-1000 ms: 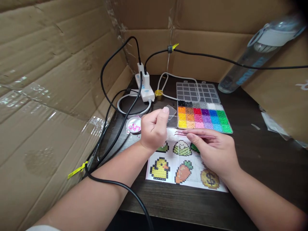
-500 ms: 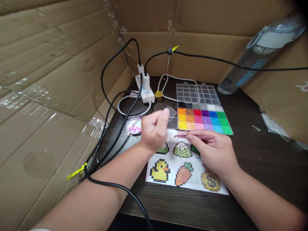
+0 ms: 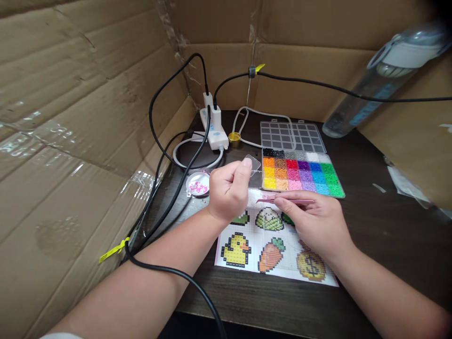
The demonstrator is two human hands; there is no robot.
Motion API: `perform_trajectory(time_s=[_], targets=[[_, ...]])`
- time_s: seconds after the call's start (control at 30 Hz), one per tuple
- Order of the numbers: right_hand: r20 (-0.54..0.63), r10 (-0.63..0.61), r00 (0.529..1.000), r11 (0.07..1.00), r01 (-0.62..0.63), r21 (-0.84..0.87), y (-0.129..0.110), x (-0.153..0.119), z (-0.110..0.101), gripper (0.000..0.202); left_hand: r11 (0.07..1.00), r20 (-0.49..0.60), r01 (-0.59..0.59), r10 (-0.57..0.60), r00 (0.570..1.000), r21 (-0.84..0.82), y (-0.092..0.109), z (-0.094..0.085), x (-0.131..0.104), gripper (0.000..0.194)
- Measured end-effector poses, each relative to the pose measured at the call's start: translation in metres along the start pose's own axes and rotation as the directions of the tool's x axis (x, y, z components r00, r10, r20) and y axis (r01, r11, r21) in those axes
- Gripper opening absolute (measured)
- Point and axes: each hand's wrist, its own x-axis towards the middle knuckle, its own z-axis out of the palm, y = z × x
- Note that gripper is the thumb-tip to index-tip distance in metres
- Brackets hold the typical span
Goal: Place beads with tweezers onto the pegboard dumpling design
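Note:
My left hand [image 3: 229, 190] is closed in a fist with the thumb on top, raised over the upper left of a pattern sheet [image 3: 243, 273]; whatever the fingers hold, if anything, is hidden. Pink tweezers [image 3: 286, 201] lie between the thumb and fingers of my right hand [image 3: 318, 221], their bent tips pointing left toward the fist. Printed on the sheet are a duck [image 3: 236, 249], a carrot [image 3: 271, 254] and a coin. Just behind the hands sits a sectioned bead box [image 3: 303, 172] full of coloured beads. A white dish [image 3: 197, 178] with pink and white beads stands left of the fist.
A white power strip [image 3: 215, 129] with black cables [image 3: 190, 165] stands at the back left; one cable crosses over my left forearm. Near it is a small gold cup [image 3: 234, 139]. A water bottle [image 3: 370, 89] leans at the right, and cardboard walls [image 3: 318, 66] enclose the table.
The whole view has shifted slightly, so everything sits a little further right. Both hands keep nearly the same pose, and the tweezers remain in my right hand.

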Motion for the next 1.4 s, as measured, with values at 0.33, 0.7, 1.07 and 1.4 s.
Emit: perform_trajectory(time_s=[0.33,0.7,1.07,1.4], targets=[[-0.007,0.016,1.000,0.999,-0.016,0.034,-0.003,-0.001,-0.001,0.007,1.000,-0.002,0.003,-0.003,1.000,0.023,0.001,0.000,0.001,0.053],[-0.217,0.091,0.972,0.903,0.011,0.430,-0.005,0.009,-0.056,0.008,1.000,-0.023,0.010,-0.011,1.000,-0.009,-0.002,0.000,0.004,0.051],[-0.076,0.142,0.987,0.958,-0.118,0.260,0.055,-0.013,-0.088,0.020,1.000,-0.019,-0.019,0.019,1.000,0.006,-0.004,0.001,0.005,0.051],[-0.002,0.160,0.987,0.958,-0.155,0.243,0.066,-0.010,-0.089,0.012,0.995,-0.033,-0.049,0.046,0.998,-0.090,-0.010,0.004,0.006,0.052]])
